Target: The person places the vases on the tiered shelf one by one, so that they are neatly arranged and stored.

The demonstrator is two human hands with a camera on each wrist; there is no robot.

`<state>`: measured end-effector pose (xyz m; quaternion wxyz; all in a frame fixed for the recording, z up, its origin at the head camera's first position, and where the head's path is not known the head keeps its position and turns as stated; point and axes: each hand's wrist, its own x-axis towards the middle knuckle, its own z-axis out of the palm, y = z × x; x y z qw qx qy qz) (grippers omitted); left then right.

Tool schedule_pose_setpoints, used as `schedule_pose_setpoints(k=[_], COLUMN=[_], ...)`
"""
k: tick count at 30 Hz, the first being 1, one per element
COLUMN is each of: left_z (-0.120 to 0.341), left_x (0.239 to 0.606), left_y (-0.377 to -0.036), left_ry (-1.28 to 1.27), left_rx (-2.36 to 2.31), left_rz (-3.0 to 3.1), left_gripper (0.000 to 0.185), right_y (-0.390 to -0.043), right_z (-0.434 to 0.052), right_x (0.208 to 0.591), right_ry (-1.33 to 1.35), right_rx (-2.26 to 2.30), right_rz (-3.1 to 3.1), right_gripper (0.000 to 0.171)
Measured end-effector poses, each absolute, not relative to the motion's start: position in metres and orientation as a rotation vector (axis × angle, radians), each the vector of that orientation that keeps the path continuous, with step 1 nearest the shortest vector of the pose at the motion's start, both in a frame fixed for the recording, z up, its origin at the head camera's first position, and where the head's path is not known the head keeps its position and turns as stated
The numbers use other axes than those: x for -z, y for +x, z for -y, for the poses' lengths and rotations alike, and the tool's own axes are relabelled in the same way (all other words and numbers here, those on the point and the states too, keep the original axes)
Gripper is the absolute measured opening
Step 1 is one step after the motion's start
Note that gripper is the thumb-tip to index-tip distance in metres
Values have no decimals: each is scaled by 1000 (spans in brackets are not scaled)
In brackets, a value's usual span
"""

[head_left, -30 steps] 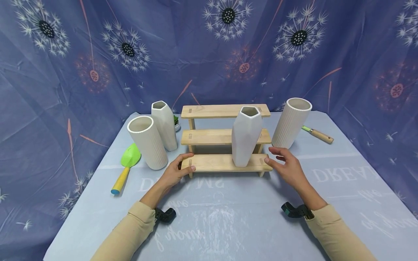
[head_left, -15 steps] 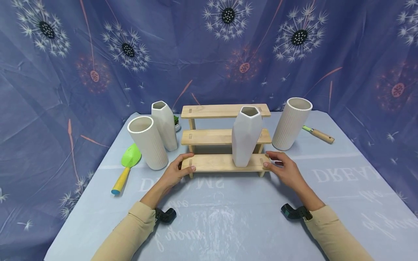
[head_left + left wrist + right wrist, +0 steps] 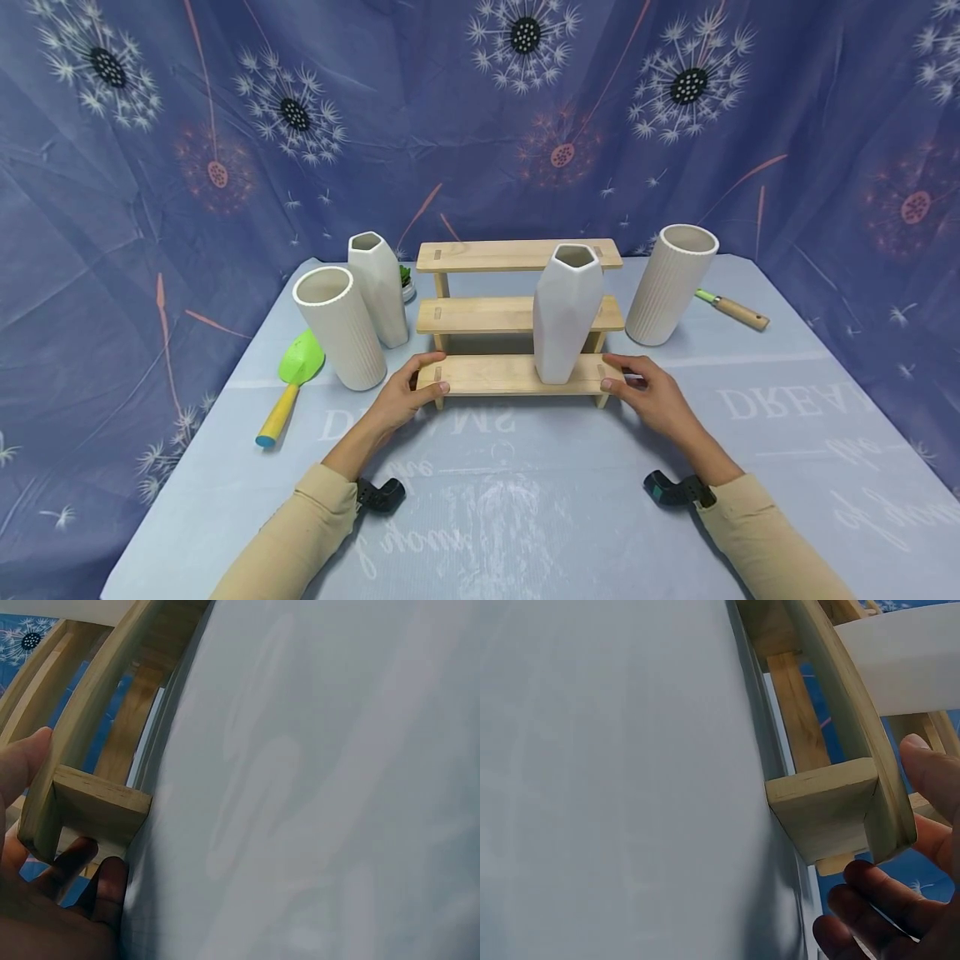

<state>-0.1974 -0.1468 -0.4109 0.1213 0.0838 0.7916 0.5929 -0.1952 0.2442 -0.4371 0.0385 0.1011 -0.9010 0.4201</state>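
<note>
At the centre of the frame, a three-tier wooden shelf (image 3: 519, 372) runs left to right between the left hand (image 3: 405, 395) and right hand (image 3: 651, 395), each pinching one end of its lowest board, a faceted white vase (image 3: 566, 312) standing nearer the right hand.

White vase (image 3: 566, 312), pale wooden shelf (image 3: 517, 374), dandelion-print blue backdrop (image 3: 420, 108).

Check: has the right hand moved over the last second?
Yes. The right hand has shifted left toward the faceted white vase, and its fingers now grip the right end of the wooden stepped shelf.
</note>
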Motion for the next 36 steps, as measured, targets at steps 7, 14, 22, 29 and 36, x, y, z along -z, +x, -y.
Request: schedule_pose_setpoints(k=[7, 14, 22, 29, 36], left_z=[147, 147, 147, 150, 157], left_x=[412, 411, 410, 421, 435], left_y=[-198, -198, -197, -202, -205], left_ry=[239, 235, 234, 254, 287], left_rx=[-1727, -1721, -1714, -1733, -1741], left_rz=[-2311, -2313, -2323, -2332, -2360], left_gripper=[54, 54, 54, 54, 55], right_y=[-195, -195, -196, -198, -197], right_z=[-245, -245, -244, -242, -243], right_x=[440, 443, 444, 447, 446], right_ry=[313, 309, 315, 303, 293], right_rx=[-1307, -1340, -1333, -1369, -1331], right_rz=[2763, 2751, 2753, 2740, 2756], right_gripper=[51, 50, 49, 51, 50])
